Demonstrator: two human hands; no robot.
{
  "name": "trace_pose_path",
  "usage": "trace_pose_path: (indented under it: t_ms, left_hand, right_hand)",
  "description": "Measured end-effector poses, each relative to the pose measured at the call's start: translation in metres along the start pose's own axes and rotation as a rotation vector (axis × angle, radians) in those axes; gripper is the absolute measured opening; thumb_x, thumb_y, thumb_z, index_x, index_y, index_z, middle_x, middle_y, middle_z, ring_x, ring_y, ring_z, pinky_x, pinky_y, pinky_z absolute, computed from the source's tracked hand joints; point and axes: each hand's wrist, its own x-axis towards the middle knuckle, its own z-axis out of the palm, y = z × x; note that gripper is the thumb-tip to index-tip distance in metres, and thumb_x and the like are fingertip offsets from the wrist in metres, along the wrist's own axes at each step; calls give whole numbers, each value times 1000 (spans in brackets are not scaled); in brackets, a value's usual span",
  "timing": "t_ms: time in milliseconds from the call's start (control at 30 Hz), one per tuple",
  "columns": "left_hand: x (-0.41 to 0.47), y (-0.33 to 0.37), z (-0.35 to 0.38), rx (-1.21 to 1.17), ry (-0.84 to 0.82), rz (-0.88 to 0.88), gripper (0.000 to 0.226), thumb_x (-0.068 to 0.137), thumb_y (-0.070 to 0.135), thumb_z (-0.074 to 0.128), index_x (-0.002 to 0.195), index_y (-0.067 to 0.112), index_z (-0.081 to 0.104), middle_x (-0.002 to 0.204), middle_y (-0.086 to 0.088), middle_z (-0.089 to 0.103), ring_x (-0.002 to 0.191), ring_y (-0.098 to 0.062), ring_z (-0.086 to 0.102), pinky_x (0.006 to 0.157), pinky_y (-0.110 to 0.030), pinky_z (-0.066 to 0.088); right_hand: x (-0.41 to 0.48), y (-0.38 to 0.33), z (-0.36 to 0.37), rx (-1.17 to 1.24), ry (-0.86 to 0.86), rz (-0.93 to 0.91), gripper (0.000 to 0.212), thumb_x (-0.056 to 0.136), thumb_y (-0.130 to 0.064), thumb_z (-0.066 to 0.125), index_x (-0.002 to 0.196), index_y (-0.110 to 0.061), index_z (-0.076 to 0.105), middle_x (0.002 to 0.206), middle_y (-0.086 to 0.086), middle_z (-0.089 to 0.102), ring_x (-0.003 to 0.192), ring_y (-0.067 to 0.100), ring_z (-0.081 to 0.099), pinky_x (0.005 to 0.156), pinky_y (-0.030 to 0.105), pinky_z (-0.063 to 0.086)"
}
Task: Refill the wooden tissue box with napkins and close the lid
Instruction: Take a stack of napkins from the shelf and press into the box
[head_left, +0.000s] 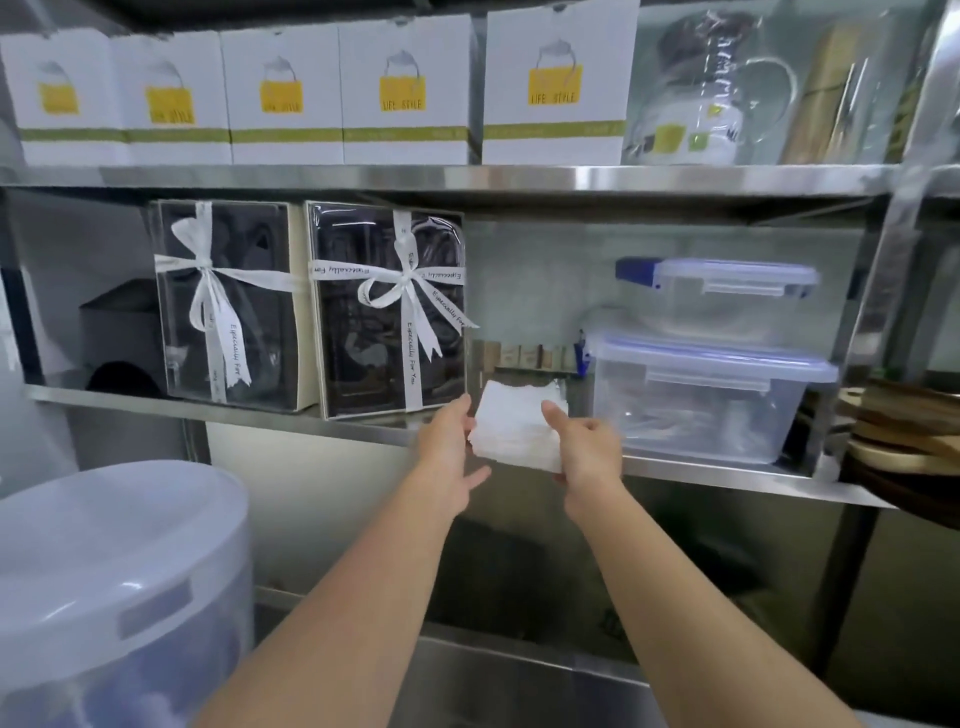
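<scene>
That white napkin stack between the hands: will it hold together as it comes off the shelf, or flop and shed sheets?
The napkin stack is probably light and soft. Its ragged top edge suggests loose sheets that may slide apart. The right hand pinches one side and the left hand steadies the other, so it likely sags without both.

Steel shelving (467, 179) against grey wall (535, 270); boxes (405, 88), clear containers (706, 400) stored.

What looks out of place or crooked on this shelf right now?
Little stands out. The napkin stack sits tilted at the shelf edge, held between the left hand and right hand. Boxes and containers stand straight; nothing looks spilled.
</scene>
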Motion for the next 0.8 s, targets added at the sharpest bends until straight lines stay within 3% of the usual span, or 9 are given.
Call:
trace_pose_path:
  t_ms: [100, 200, 300, 400, 467, 567, 700, 800]
  left_hand:
    - [-11, -2, -2, -125, 4, -58, 19, 91, 26, 52, 98, 9, 57, 96, -9, 61, 89, -23, 58, 91, -43, 47]
    - [-20, -3, -9, -276, -11, -178, 24, 90, 31, 53, 88, 6, 51, 89, -13, 61, 82, -27, 61, 85, -42, 52]
    - [-27, -5, -16, -384, -24, -310, 45, 85, 40, 59, 110, 5, 46, 97, -18, 60, 82, -32, 63, 60, -40, 53]
    - [-36, -11, -25, -362, -110, -407, 63, 79, 52, 62, 117, 3, 48, 97, -19, 63, 81, -34, 64, 49, -36, 50]
    - [-42, -15, -32, -253, -180, -430, 68, 75, 61, 59, 115, 6, 56, 97, -19, 66, 85, -36, 65, 52, -35, 53]
    - [-54, -19, -43, -119, -228, -441, 70, 71, 69, 56, 106, 9, 65, 90, -17, 71, 84, -36, 67, 64, -36, 55]
    - [-91, -13, -51, -29, -235, -423, 64, 67, 63, 64, 97, 7, 64, 85, -15, 70, 81, -33, 66, 63, -34, 51]
    - [-123, -2, -58, 28, -293, -409, 64, 66, 67, 60, 86, 7, 66, 77, -14, 72, 73, -30, 69, 62, -33, 52]
  right_hand:
    - [-6, -1, 0, 192, 16, 103, 30, 80, -21, 73, 97, -14, 50, 105, 8, 55, 102, 31, 58, 96, 49, 51]
    - [-12, 0, -8, 190, 13, 144, 25, 79, -8, 72, 95, -11, 53, 107, 11, 58, 100, 31, 60, 92, 46, 54]
    - [-20, 1, -17, 134, -17, 170, 21, 80, -1, 70, 92, -9, 55, 105, 11, 57, 98, 30, 59, 89, 42, 56]
    - [-32, 2, -29, 95, -103, 187, 20, 79, 2, 69, 94, -6, 59, 100, 10, 59, 100, 30, 59, 86, 42, 57]
    - [-41, 3, -38, 42, -159, 160, 17, 78, 3, 69, 84, -9, 59, 98, 10, 60, 99, 30, 59, 83, 43, 57]
    - [-58, 3, -53, -56, -198, 106, 16, 77, 4, 69, 84, -7, 59, 101, 13, 60, 96, 29, 60, 74, 37, 57]
    - [-90, -8, -77, -138, -250, 61, 14, 79, 4, 67, 80, -6, 57, 99, 15, 61, 93, 29, 60, 62, 30, 52]
    - [-117, -23, -101, -147, -384, 45, 12, 79, 5, 67, 79, -5, 59, 91, 15, 61, 84, 25, 60, 58, 29, 50]
